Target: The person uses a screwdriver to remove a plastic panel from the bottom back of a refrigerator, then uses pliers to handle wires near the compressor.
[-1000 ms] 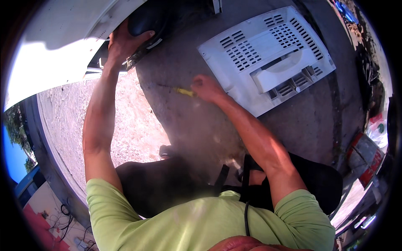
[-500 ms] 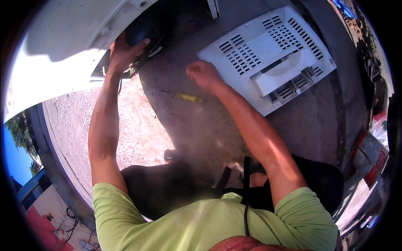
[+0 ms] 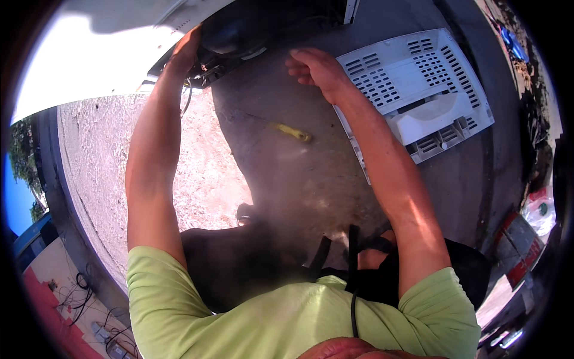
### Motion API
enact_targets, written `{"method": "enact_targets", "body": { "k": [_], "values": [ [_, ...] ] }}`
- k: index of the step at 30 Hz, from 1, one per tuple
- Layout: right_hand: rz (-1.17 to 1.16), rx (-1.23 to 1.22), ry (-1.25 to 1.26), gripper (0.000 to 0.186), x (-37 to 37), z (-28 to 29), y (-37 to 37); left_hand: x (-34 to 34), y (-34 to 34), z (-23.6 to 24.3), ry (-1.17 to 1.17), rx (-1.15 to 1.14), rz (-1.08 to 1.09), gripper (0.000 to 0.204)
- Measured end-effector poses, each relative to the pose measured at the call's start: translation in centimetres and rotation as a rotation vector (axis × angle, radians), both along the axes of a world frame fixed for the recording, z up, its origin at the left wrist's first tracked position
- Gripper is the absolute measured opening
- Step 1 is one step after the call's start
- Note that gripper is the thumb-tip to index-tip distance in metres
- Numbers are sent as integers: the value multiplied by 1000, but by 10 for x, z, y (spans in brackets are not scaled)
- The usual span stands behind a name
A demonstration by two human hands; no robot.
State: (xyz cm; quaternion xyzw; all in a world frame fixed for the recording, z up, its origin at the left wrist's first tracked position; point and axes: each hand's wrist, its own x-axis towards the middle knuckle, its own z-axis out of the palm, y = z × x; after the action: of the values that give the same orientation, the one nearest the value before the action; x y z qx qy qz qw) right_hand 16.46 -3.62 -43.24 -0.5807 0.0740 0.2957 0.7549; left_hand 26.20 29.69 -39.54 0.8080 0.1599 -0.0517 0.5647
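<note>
A white appliance cabinet stands at upper left, its lower opening showing a dark rounded unit and some wires. My left hand reaches in at the edge of that opening, beside the dark unit; its fingertips are hidden. Over the shaded ground, my right hand hovers with loosely bent fingers apart and nothing visible in it. It is near the left edge of a white slotted panel, which lies on the ground. A yellow-handled screwdriver rests on the ground between my forearms.
Sunlit rough ground lies at left, shaded ground to the right. A worn grey and red box is at the right edge. Loose black cables lie on a pale surface at lower left. My bent legs are close below.
My left hand has gone farther into the opening and its thumb no longer shows. My right hand has moved up and opened from a loose fist. The whole view has shifted slightly.
</note>
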Motion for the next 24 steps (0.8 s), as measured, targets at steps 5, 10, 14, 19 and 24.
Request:
{"method": "enact_targets", "body": {
  "k": [5,10,14,19,24],
  "values": [
    [-25,-211,-298,48,29,40,30,-22,0,19,55,17,17,46],
    [-50,-565,-271,95,55,69,58,-29,16,-12,-257,470,-49,44],
    [-136,-500,-197,90,56,87,91,-31,20,-30,-341,638,-45,43],
    [12,-370,143,68,85,71,95,-27,15,-45,-383,672,-48,41],
    [24,-378,21,63,88,57,102,-25,18,-57,-432,668,13,37]
  ]
}}
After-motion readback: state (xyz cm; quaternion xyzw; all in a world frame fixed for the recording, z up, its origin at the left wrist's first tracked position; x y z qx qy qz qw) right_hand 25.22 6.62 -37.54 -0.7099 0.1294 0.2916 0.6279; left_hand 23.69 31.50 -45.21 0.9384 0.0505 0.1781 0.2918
